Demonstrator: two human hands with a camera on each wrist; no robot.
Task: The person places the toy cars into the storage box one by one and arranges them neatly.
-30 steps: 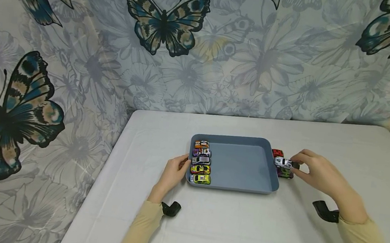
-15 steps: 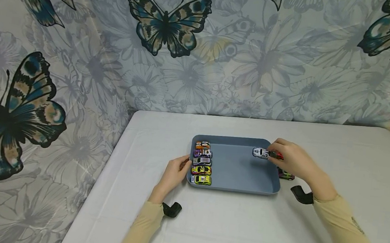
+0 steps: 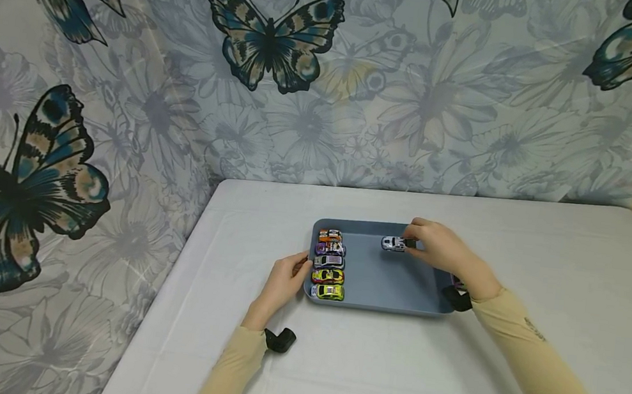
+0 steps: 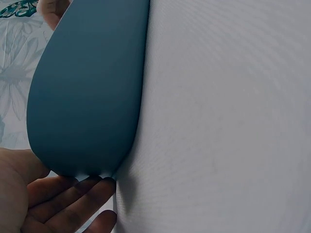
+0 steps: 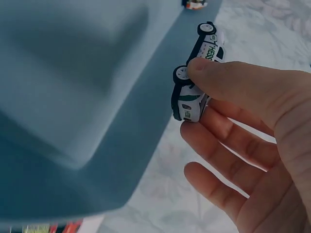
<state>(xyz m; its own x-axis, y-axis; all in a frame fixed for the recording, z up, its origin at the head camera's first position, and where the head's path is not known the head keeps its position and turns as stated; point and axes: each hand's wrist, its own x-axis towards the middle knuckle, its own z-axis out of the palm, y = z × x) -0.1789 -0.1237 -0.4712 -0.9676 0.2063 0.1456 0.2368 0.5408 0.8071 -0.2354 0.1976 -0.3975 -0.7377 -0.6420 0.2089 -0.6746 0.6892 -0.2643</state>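
**Small white hard-bodied toy car w/ green lettering [image 5: 206,60] in R hand [image 3: 442,245], over tray's far side**

Car's prob. light & stiff, not v. fragile; plastic or metal, can't tell. Smooth shell looks a bit slippery, & wheels would prob. roll if set down loose. Best hold: across both flanks, clear of wheels. R hand pinches it approx. so at its right end, thumb on one flank nr a wheel, fingers opp.; left end's free. It's right of tray's middle; can't tell if wheels touch down.

L hand [image 3: 285,277] pinches left rim of the blue-grey rectangular tray [image 3: 381,287], fingers on outer wall.

Count: 1 tray, 1 held car, 5 small glossy cars in a row along tray's left side, far to near: orange [image 3: 330,234], purple [image 3: 330,248], grey [image 3: 329,261], yellow [image 3: 328,276], yellow-green [image 3: 328,292]. Past tray's right end, red and green bits [image 5: 73,227] show, prob. more cars; mostly hidden, no sure count.
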